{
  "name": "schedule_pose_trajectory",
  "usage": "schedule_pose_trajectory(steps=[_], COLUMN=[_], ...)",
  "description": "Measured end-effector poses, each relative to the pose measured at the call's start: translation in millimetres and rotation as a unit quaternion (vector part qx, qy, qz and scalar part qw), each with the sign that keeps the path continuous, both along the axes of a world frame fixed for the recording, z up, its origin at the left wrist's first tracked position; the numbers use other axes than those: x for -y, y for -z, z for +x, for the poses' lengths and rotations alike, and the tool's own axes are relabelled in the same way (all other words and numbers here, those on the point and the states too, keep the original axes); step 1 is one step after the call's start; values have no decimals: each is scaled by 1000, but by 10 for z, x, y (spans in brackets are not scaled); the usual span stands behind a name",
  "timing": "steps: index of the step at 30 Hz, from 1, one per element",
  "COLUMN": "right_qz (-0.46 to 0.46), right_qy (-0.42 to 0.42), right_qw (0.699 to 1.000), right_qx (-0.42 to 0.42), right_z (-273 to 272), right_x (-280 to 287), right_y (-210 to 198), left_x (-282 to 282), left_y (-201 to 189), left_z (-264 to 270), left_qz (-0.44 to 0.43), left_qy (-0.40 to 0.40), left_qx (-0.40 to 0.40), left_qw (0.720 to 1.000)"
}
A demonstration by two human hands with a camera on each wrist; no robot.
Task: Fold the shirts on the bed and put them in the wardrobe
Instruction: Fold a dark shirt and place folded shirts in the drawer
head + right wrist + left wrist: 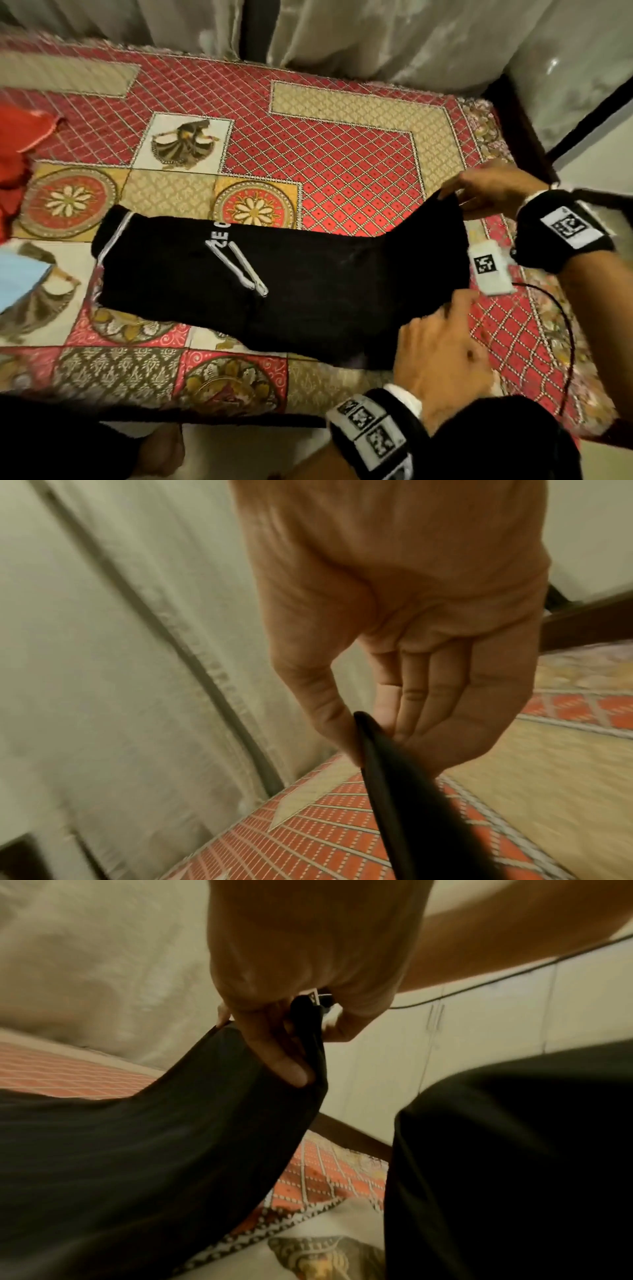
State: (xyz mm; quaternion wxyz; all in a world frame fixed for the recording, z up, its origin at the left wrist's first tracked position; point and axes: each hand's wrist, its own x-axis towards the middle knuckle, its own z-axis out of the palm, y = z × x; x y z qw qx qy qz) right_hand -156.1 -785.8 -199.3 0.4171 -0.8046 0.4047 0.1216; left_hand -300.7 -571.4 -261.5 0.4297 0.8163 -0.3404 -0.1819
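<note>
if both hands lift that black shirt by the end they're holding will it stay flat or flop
Probably flop: the black shirt already sags in a curve between the right hand and left hand while the rest lies on the bedspread. It looks light, since fingertip pinches raise that end. The lengthwise fold could slip open unless it is lifted evenly.

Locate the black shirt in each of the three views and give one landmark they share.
Head: black shirt spread across the middle of the picture, its right end lifted.
Left wrist: fills lower left, pinched by the left hand.
Right wrist: narrow edge at lower centre, pinched by the right hand.
Shared landmark: red lattice bedspread.
</note>
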Motion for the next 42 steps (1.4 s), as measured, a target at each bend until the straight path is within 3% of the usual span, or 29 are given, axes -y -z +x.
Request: schedule_pose_trajectory(steps=[5,9,12,15,18,21,24,27,31,38,42], right_qz=[-22,62,107,161,-62,-229,-321,-317,-313,-280,-306], right_qy=[-96,-150,-159,-179,-235,-259,-324,-329,-310,-283,-257], right_qw=[995,981,974,964,960,916,882,890,898,917,914], right_qx=[32,106,120,109,141,203,118,1,-14,-30,76], right_z=[801,1433,1761,1744,1376,926,632,532,522,528,116], right_x=[-1455,-2782,-3626,-4178,-4146,-3777,-3333,-2924,-2729,-2757,-2954], right_y=[-508,-302,140,664,1062,1381,1698,1955,2140,2038,1745], left_x=[-1308,-2563,-3317,-3882,-4008,-3754,-3486,-3465,-3547,-3645,-3672], left_y=[-312,-339,-93,277,484,610,890,1297,1539,1444,1222], left_z=[450,928,1258,1537,1808,2279,2805,3235,3488,3476,2961], left_qz=[-73,-83,16,150,142,140,237,329,326,324,249], left_qy=[-186,-331,-408,-418,-401,-253,-45,44,33,-12,-84], left_qx=[7,59,36,-26,2,190,309,313,284,238,271], left_qw=[980,938,912,896,905,938,920,890,901,916,926])
